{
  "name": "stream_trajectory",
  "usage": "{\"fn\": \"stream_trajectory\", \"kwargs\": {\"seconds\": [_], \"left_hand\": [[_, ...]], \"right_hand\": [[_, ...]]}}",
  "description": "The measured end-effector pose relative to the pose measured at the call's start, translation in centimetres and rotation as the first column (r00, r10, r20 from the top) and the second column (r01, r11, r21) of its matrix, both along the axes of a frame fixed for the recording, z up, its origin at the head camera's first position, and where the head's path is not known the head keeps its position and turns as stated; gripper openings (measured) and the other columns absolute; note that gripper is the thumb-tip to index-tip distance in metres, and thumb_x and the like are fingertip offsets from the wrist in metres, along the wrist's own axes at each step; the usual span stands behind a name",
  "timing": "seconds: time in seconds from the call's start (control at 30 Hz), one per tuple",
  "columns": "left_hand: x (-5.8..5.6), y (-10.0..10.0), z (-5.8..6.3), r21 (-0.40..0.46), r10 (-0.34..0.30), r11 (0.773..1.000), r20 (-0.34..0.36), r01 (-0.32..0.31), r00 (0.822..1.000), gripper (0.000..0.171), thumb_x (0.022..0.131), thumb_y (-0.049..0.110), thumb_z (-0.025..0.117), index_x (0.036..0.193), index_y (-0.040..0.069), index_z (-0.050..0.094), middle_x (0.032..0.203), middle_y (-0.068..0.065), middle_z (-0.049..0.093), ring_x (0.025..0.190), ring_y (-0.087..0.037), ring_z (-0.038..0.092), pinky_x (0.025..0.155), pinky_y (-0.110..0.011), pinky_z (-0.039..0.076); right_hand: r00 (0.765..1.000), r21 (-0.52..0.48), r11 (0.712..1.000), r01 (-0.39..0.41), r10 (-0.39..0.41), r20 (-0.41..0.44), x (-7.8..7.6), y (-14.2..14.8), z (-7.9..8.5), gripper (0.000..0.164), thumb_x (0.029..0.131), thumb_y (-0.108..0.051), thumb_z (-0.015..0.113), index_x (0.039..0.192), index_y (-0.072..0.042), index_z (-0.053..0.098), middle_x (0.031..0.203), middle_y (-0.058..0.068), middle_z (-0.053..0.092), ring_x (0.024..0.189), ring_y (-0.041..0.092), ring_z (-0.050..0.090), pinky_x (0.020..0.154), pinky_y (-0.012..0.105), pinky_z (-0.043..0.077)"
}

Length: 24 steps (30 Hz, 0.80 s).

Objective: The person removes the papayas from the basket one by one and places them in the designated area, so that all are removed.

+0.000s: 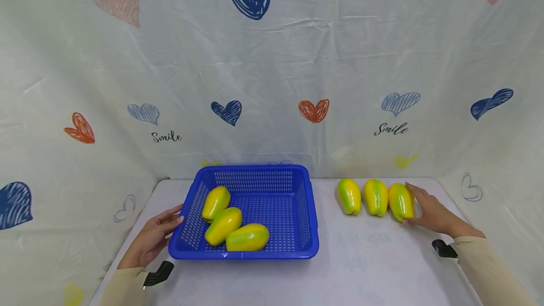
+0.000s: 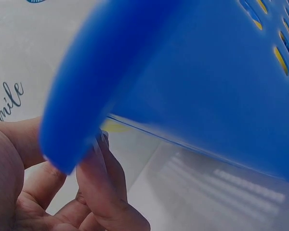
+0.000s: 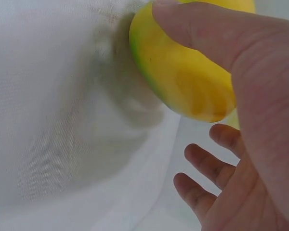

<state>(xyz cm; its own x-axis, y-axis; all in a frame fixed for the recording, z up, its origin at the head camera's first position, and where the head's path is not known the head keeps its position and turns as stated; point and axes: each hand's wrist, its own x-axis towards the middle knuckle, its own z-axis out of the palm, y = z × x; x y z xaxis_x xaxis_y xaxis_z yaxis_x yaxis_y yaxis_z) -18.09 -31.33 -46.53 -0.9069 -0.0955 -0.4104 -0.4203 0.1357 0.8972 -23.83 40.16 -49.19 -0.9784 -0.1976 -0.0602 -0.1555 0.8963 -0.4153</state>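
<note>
A blue plastic basket [image 1: 297, 249] stands on the table with three yellow-green papayas inside, among them one papaya [image 1: 248, 238] near the front rim. My left hand [image 1: 153, 237] pinches the basket's left rim between thumb and fingers; in the left wrist view the rim [image 2: 82, 96] hides part of the fingers. Three more papayas lie in a row right of the basket: a left papaya [image 1: 349, 196], a middle papaya [image 1: 376, 197] and a right papaya [image 1: 400, 202]. My right hand [image 1: 433, 214] holds the right papaya [image 3: 183, 72] between thumb and forefinger, the other fingers spread away from it.
The table [image 1: 357, 268] has a white cover and rounded back corners. A white curtain [image 1: 272, 70] printed with hearts hangs right behind it and along both sides. A black wrist device [image 1: 159, 274] sits by the left cuff, another black device [image 1: 444, 248] by the right.
</note>
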Motion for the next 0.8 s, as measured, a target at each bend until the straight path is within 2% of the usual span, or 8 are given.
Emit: {"fn": "stream_trajectory", "kwargs": {"seconds": [0.2,0.47,0.8], "left_hand": [[-0.2,0.1,0.0,-0.004,0.005,1.000,0.002,-0.005,1.000,0.072,0.109,0.028,0.062,0.168,0.007,0.027,0.165,-0.031,0.032,0.104,-0.012,0.066,0.088,-0.026,0.058],[-0.3,0.3,0.2,-0.005,0.008,1.000,-0.002,-0.008,1.000,0.071,0.109,0.027,0.062,0.168,0.008,0.027,0.164,-0.030,0.033,0.104,-0.012,0.066,0.087,-0.025,0.058],[0.0,0.1,0.2,-0.006,0.012,1.000,0.004,-0.012,1.000,0.073,0.108,0.029,0.064,0.168,0.007,0.027,0.165,-0.031,0.031,0.104,-0.013,0.066,0.088,-0.026,0.058]], "right_hand": [[1.000,-0.002,1.000,0.004,-0.004,0.010,0.2,0.0,0.1,0.117,0.077,-0.020,0.093,0.160,0.013,0.019,0.155,0.045,0.024,0.137,0.066,0.029,0.107,0.080,0.030],[1.000,0.016,1.000,-0.008,0.009,-0.025,0.5,-0.4,1.0,0.116,0.077,-0.021,0.094,0.161,0.011,0.020,0.156,0.045,0.024,0.137,0.067,0.029,0.107,0.081,0.030],[0.994,0.022,0.998,-0.064,0.066,-0.090,1.0,-2.7,3.2,0.113,0.079,-0.020,0.093,0.163,0.007,0.022,0.159,0.042,0.026,0.139,0.064,0.031,0.107,0.080,0.032]]}}
